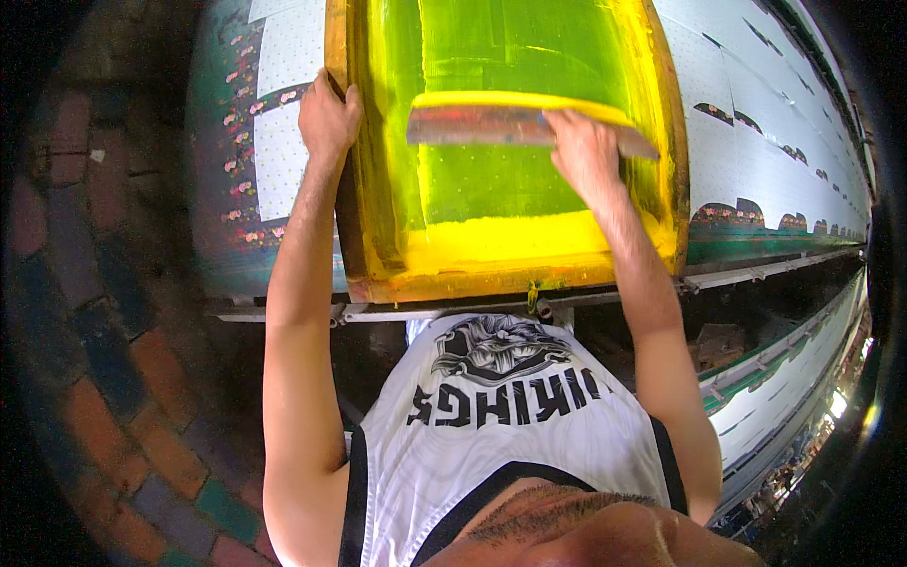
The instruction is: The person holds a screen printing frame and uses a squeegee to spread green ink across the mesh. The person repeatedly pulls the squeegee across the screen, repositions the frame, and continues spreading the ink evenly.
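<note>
A screen-printing frame [351, 227] with wooden sides lies before me, its green mesh [501, 189] smeared with yellow ink. My left hand [329, 118] grips the left side rail of the frame, with the thumb on the inner side; some of its fingertips are hidden. Across the mesh lies a wide squeegee [472, 126], its long edge running left to right and tilted slightly down at the right. My right hand [584, 156] is closed on the squeegee right of its middle. Yellow ink lines the squeegee's far edge, and a thick band of yellow ink [510, 241] covers the near end of the mesh.
Under the frame runs a long table with white printed fabric pieces [288, 161] on the left and more white pieces [756, 142] on the right. A metal rail [756, 274] follows the table's near edge. Another long table [784, 378] stands at lower right. Brick paving [142, 378] covers the floor at left.
</note>
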Motion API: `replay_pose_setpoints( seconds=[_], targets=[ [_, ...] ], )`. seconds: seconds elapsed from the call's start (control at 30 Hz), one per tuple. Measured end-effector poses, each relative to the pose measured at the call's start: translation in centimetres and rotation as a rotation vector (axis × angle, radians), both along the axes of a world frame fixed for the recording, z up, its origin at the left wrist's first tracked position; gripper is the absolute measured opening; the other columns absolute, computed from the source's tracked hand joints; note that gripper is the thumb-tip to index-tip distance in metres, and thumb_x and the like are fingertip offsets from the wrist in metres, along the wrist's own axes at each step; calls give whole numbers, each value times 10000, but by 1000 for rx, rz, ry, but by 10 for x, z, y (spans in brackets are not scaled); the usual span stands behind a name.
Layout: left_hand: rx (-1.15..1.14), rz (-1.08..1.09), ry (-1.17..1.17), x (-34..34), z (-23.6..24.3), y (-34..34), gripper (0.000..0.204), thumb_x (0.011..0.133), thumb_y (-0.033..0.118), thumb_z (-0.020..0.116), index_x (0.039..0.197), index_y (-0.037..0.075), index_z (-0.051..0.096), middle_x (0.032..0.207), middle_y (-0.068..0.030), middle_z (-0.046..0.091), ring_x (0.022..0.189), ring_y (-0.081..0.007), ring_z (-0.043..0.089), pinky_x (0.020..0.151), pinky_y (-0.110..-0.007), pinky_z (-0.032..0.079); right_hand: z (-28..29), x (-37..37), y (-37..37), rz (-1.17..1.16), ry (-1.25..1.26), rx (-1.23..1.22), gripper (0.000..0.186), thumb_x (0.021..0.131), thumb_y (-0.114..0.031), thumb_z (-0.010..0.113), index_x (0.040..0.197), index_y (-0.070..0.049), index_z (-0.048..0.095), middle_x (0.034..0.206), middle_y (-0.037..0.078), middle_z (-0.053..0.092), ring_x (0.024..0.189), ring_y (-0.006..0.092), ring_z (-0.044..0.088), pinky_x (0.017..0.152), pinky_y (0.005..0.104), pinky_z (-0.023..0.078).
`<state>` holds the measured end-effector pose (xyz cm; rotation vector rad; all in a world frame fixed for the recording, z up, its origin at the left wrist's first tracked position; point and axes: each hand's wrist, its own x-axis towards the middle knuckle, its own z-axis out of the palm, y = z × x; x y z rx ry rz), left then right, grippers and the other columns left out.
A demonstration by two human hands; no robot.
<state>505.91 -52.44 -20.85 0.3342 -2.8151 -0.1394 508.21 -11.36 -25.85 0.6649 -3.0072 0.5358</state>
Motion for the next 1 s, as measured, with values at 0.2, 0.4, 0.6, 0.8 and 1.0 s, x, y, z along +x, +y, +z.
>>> replay_pose_setpoints(
  seconds=[0.2, 0.4, 0.6, 0.8, 1.0],
  targets=[
    [5, 61, -67, -5, 13, 14, 682, 973, 360, 739, 1492, -42, 553, 1347, -279, 694, 1270, -434, 660, 1099, -491, 512, -3, -174, -29, -62, 24, 55, 379, 878, -22, 740, 1247, -94, 786, 1111, 167, 803, 972, 356, 800, 877, 522, 662],
    [-5, 28, -57, -23, 10, 20, 684, 952, 330, 723, 1481, -61, 537, 1312, -289, 688, 1240, -431, 656, 1078, -502, 516, 20, -292, -22, -119, 50, 165, 206, 920, -108, 675, 1052, -23, 809, 1020, 213, 787, 944, 362, 759, 772, 503, 613],
    [14, 74, -78, -8, 14, 16, 687, 945, 341, 724, 1479, -48, 535, 1298, -292, 687, 1237, -430, 658, 1073, -507, 525, 45, -314, -29, -40, 42, 88, 165, 860, -51, 728, 1007, 9, 773, 913, 235, 737, 837, 365, 725, 731, 528, 586],
    [21, 115, -106, -5, 14, 11, 682, 938, 320, 729, 1478, -49, 536, 1281, -289, 694, 1220, -442, 666, 1063, -513, 535, -15, -364, -41, -45, 38, -212, 195, 865, -90, 737, 1024, 22, 714, 848, 214, 698, 759, 373, 671, 694, 519, 542],
    [40, 135, -126, 10, 15, 6, 660, 931, 329, 732, 1447, -46, 562, 1244, -292, 711, 1180, -448, 687, 1031, -524, 546, -11, -314, -30, 254, -149, 81, 211, 903, -186, 726, 1004, -3, 751, 857, 170, 714, 764, 315, 662, 673, 480, 524]
  ],
)
